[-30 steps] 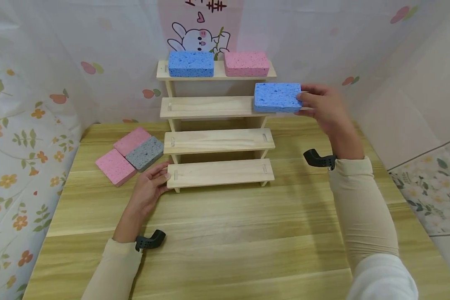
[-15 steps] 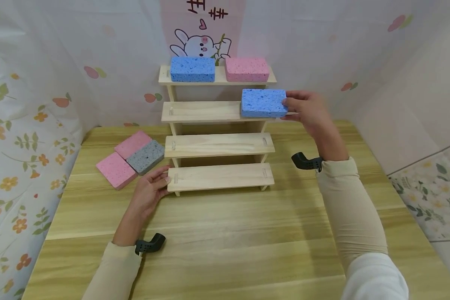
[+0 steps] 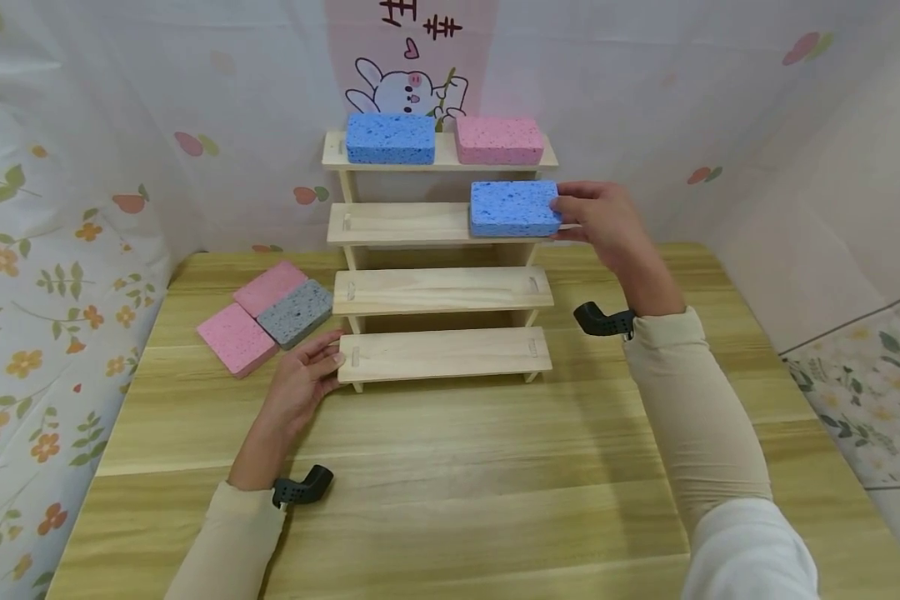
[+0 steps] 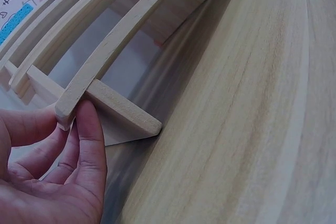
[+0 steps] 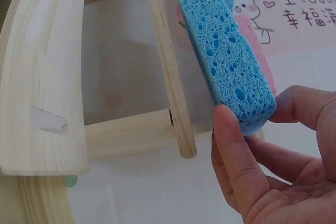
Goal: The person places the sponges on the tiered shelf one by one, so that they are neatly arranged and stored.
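Six rectangular porous sponges are in view: two blue, three pink and one grey. One speckled blue block sponge [image 3: 514,208] is pinched at its right end between the thumb and fingers of the right hand [image 3: 607,218]. It is at the right part of the second tier from the top [image 3: 405,222] of a pale wooden stepped rack [image 3: 444,290], which has four flat tiers; whether the sponge touches that tier cannot be told.

The left hand [image 3: 300,383] pinches the left end of the bottom tier [image 3: 444,354], thumb above and fingers beneath.

Two sponges lie on the top tier [image 3: 446,153], apart from each other: a second blue block sponge [image 3: 391,138] on the left and a pink block sponge [image 3: 498,140] on the right. The other three lie close together on the wood-grained surface [image 3: 450,483] left of the rack: two flat pink sponges, the nearer pink one [image 3: 236,340] and the farther pink one [image 3: 270,287], with one grey speckled sponge [image 3: 296,313] beside them, near the rack.

Each wrist bears one black device, two in all, the left [image 3: 303,486] and the right [image 3: 603,321]. Behind the rack hangs a white printed cloth [image 3: 607,83] with one cartoon rabbit [image 3: 405,92].
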The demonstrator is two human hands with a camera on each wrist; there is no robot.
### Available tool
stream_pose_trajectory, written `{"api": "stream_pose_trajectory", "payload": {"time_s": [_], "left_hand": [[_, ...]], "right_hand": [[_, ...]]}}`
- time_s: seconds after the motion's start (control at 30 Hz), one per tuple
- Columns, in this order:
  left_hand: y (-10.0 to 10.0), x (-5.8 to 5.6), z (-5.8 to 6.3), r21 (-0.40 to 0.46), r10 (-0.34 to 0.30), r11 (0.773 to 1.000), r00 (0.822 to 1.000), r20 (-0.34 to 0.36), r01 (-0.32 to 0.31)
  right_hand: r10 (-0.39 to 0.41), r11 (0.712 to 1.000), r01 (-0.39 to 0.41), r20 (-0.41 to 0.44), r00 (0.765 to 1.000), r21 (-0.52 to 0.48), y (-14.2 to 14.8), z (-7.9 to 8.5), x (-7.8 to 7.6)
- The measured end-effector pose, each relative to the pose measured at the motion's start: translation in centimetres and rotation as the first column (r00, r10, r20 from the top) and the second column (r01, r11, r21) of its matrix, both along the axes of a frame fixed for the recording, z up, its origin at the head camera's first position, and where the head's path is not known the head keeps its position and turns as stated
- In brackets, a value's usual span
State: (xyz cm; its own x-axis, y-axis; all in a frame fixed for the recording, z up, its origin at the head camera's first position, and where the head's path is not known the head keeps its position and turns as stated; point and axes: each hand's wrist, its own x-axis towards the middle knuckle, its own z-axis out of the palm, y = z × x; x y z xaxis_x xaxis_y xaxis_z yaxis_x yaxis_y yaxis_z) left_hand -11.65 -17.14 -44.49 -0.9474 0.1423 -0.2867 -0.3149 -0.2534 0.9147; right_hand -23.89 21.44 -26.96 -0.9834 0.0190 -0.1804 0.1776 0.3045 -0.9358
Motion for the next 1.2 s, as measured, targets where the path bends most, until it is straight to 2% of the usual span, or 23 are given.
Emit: {"api": "stream_pose_trajectory", "payload": {"time_s": [0.3,0.73,1.2], "left_hand": [[0.1,0.0,0.0,-0.001,0.006,1.0,1.0,0.005,-0.006],[0.2,0.1,0.1,0.033,0.001,0.999,1.0,-0.025,0.0],[0.2,-0.1,0.0,0.028,0.012,1.0,1.0,-0.011,-0.011]], "right_hand": [[0.006,1.0,-0.006,0.014,1.0,0.023,-0.8,-0.2,-0.4],[0.041,0.996,-0.042,0.004,0.999,0.085,-1.2,-0.5,-0.9],[0.018,0.987,-0.02,0.019,1.0,0.158,-1.6,-0.3,-1.1]]}}
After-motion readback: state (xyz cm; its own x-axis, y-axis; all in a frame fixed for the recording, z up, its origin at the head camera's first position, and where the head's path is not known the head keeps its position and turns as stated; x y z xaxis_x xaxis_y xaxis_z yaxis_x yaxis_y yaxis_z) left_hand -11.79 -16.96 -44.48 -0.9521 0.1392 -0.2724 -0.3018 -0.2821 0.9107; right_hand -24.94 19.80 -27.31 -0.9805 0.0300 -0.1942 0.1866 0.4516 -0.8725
